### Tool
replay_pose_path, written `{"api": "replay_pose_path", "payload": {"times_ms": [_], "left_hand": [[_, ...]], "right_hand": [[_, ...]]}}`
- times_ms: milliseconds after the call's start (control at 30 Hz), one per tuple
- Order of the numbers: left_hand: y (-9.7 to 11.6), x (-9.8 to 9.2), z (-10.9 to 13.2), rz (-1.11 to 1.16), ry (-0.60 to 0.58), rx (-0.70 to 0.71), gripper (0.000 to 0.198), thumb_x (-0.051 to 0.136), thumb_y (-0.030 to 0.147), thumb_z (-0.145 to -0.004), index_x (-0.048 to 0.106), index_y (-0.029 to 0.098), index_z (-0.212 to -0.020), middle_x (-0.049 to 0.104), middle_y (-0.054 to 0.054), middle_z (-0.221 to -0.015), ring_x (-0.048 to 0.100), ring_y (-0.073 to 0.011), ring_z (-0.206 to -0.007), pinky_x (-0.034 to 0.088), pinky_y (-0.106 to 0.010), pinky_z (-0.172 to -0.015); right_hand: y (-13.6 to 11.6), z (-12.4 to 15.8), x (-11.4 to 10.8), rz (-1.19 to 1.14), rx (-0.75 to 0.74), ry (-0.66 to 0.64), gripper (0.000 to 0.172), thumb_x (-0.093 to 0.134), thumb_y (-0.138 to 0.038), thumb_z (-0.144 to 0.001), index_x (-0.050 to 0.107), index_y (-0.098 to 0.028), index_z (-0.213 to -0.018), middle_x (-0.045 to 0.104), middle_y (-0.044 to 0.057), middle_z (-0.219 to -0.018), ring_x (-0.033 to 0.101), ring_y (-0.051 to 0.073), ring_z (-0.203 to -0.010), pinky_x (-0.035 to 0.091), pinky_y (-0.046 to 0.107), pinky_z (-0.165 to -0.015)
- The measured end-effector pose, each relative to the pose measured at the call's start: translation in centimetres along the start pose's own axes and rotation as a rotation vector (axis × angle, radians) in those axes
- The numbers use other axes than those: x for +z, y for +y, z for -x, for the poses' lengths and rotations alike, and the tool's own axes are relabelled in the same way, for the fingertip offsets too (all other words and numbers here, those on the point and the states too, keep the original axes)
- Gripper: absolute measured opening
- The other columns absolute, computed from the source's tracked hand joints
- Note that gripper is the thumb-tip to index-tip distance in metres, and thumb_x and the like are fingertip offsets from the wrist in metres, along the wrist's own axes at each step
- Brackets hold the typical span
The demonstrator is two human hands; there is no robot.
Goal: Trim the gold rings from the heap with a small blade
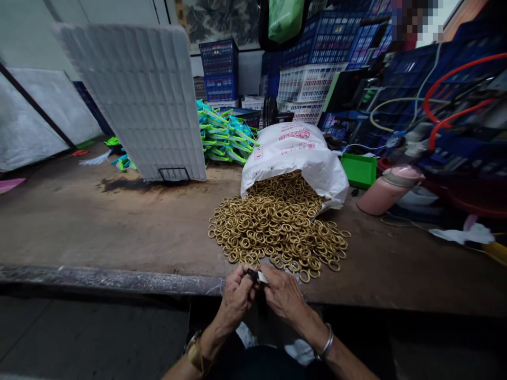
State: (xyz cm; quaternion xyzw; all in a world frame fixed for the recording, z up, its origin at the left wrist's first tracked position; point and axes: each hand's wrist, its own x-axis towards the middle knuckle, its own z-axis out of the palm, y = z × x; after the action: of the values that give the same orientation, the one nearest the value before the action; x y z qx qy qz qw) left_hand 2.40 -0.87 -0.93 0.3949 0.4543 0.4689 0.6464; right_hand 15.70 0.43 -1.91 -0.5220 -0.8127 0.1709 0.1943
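Observation:
At the front edge of the worktable, my left hand and my right hand meet, both with bent, closed fingers. A small dark piece shows at the fingertips of my left hand; its kind cannot be made out. Between the thumb and fingers of my right hand is a small white strip, close against the dark piece. Just beyond my hands lies a heap of brass-coloured rings. It spills from the mouth of a white woven sack with red print, lying on its side.
A tall white ribbed panel stands on the wooden table. Behind it are green and blue bundled strips. A green tray and a pink bottle are on the right. Stacked crates fill the back.

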Motion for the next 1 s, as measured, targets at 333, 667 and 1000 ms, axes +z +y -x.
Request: {"api": "replay_pose_path", "payload": {"times_ms": [333, 667, 1000], "left_hand": [[-0.2, -0.1, 1.6, -0.002, -0.033, -0.05, 0.034, 0.053, 0.05, -0.076, 0.046, 0.017, -0.072, 0.046, 0.006, -0.052, 0.032, -0.0026, -0.037, 0.024, -0.015, -0.035], [-0.9, -1.3, 1.5, 0.429, -0.043, -0.186, 0.027, 0.056, 0.039, -0.077, 0.05, 0.013, -0.075, 0.056, -0.002, -0.073, 0.043, -0.0038, -0.045, 0.028, -0.014, -0.035], [-1.1, -3.1, 1.1, 0.676, 0.011, -0.34, 0.031, 0.072, 0.039, -0.061, 0.056, 0.014, -0.07, 0.057, 0.0, -0.062, 0.05, -0.0073, -0.047, 0.029, -0.015, -0.036]], "right_hand": [[0.8, -1.0, 0.0, 0.147, 0.154, -0.051, 0.02, 0.039, -0.006, -0.075, 0.051, -0.018, -0.086, 0.062, 0.003, -0.066, 0.053, 0.014, -0.056, 0.022, 0.026, -0.052], [0.0, -5.4, -0.3, 0.194, 0.103, 0.091, 0.024, 0.038, -0.009, -0.076, 0.054, -0.019, -0.091, 0.064, 0.003, -0.073, 0.055, 0.014, -0.063, 0.027, 0.025, -0.056], [-0.9, -8.0, 1.5, 0.323, 0.09, -0.051, 0.034, 0.043, -0.01, -0.078, 0.05, -0.021, -0.109, 0.066, 0.006, -0.085, 0.058, 0.017, -0.071, 0.029, 0.026, -0.06]]}}
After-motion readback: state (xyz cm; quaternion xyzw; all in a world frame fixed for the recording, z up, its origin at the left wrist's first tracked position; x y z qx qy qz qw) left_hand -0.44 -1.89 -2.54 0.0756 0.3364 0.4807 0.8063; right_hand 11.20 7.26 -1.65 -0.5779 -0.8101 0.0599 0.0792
